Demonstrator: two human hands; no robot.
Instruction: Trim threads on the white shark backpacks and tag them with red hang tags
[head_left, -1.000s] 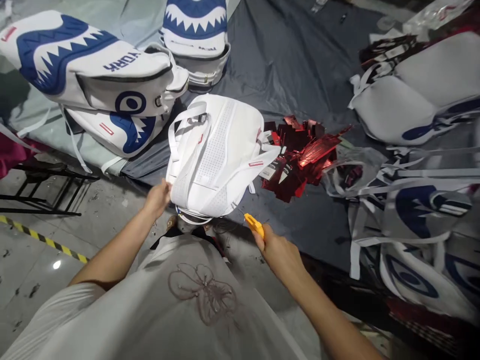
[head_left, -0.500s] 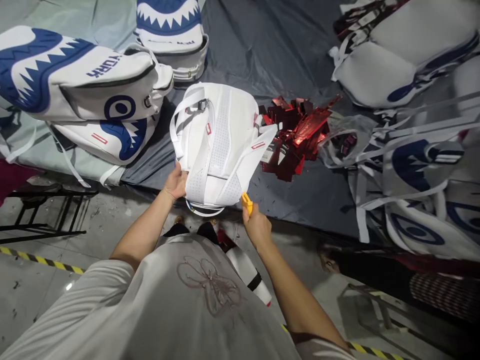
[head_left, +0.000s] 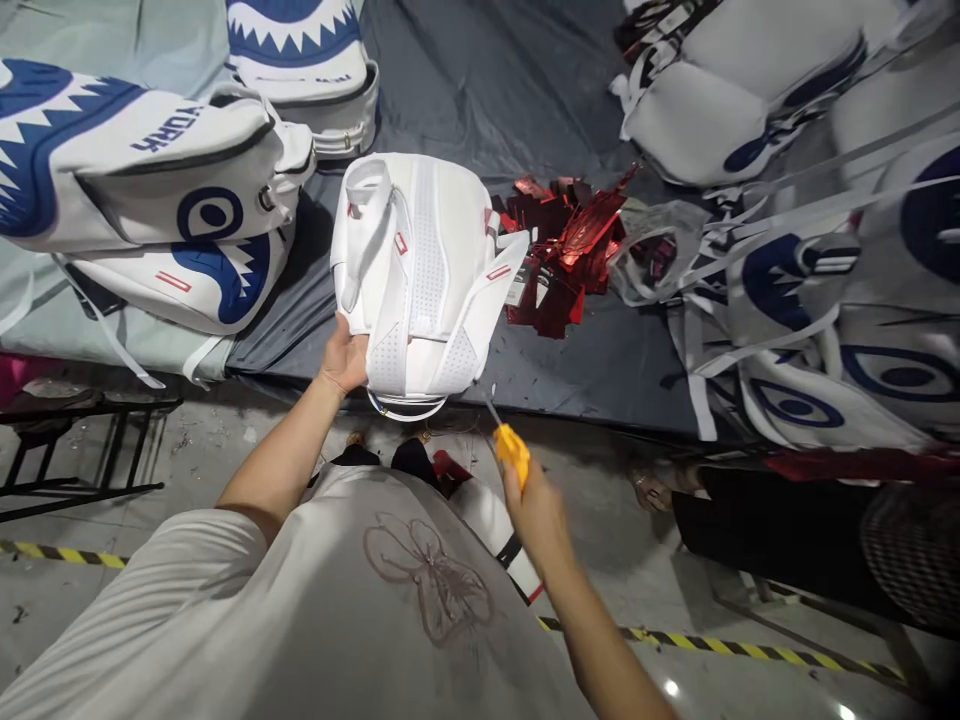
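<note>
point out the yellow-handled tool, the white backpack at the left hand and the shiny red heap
Yellow-handled tool (head_left: pixel 513 453): head view, on its yellow handle.
White backpack (head_left: pixel 426 265): head view, on the dotted strip of its back panel.
Shiny red heap (head_left: pixel 576 238): head view, near its middle.

Taking the white backpack (head_left: pixel 429 250) as reference, we find a broad run of dark cloth (head_left: pixel 487 90) beyond it, where a hand could pass. Left of it, we note stacked bags (head_left: pixel 161 195) forming a barrier, with only a narrow strip between. Heaped red pieces (head_left: pixel 581 245) just right of it obstruct low passage. Its near-left edge is occupied by the left hand (head_left: pixel 346 362); the yellow cutter (head_left: pixel 512 452) in the right hand (head_left: pixel 540 512) obstructs its near-right corner.
</note>
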